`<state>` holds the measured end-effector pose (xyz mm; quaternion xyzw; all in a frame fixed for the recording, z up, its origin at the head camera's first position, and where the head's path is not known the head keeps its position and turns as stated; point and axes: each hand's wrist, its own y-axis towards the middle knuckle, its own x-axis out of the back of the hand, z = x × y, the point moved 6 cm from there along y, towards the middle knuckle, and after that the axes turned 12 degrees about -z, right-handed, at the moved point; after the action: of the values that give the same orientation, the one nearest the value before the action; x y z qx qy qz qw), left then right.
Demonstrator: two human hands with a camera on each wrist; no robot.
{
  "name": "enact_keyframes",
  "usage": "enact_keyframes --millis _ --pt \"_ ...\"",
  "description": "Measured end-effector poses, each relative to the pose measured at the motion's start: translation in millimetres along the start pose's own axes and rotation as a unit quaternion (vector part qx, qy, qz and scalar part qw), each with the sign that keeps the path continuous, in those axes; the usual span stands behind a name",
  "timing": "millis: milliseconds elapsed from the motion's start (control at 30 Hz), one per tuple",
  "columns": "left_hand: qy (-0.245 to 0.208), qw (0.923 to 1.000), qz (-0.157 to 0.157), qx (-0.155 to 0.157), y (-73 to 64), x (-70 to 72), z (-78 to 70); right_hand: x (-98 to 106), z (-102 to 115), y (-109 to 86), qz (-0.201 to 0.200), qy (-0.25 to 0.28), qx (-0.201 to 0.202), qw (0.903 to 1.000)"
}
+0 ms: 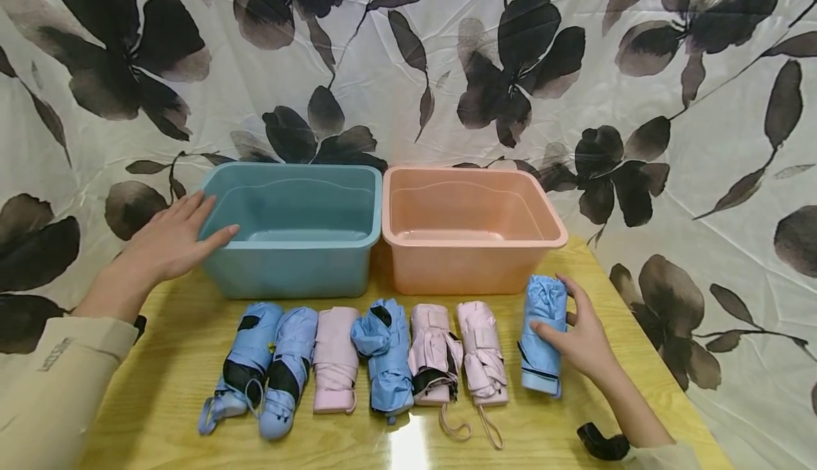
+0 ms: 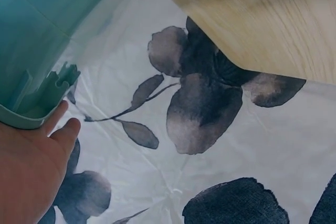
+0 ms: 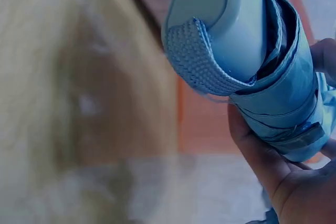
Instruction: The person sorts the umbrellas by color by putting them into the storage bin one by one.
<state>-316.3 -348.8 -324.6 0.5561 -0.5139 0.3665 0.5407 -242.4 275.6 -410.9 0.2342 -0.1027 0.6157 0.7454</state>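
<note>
My right hand [image 1: 582, 339] grips a folded blue umbrella [image 1: 544, 335] at the right end of the row, thumb on one side and fingers on the other. In the right wrist view, the umbrella's handle end [image 3: 244, 35] and woven strap [image 3: 202, 59] point away from the palm. Whether it touches the table cannot be told. On the left rim of a teal basin [image 1: 290, 271] rests my left hand [image 1: 169, 236], fingers straight and thumb spread over the front corner. The left wrist view shows this hand [image 2: 31, 166] against the basin's edge [image 2: 31, 121].
Between the hands lie blue umbrellas [image 1: 249, 353] [image 1: 290, 367] [image 1: 386, 364] and pink umbrellas [image 1: 336, 360] [image 1: 435, 349] [image 1: 483, 353], side by side on the wooden table [image 1: 166, 399]. A peach basin [image 1: 472, 268] adjoins the teal one. Behind hangs a floral cloth [image 1: 408, 66].
</note>
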Motion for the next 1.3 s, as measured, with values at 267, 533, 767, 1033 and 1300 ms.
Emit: enact_keyframes --millis 267,533,767,1033,1300 --pt "0.005 1.0 0.005 -0.003 0.2 -0.2 0.2 7 47 7.7 -0.042 0.042 0.058 0.9965" --pt "0.001 1.0 0.007 -0.006 -1.7 -2.2 -2.4 9 102 32.8 -0.083 0.094 0.127 0.984" --pt "0.007 0.9999 0.002 -0.008 -1.0 -1.5 -1.3 -3 144 69.4 -0.098 0.137 0.166 0.9717" --pt "0.009 0.9999 -0.001 -0.007 0.5 0.0 -0.6 -28 176 121.7 -0.093 0.144 0.165 0.9712" --pt "0.01 0.9999 0.003 -0.007 1.8 -3.0 0.5 -62 176 169.4 -0.071 0.098 0.131 0.9839"
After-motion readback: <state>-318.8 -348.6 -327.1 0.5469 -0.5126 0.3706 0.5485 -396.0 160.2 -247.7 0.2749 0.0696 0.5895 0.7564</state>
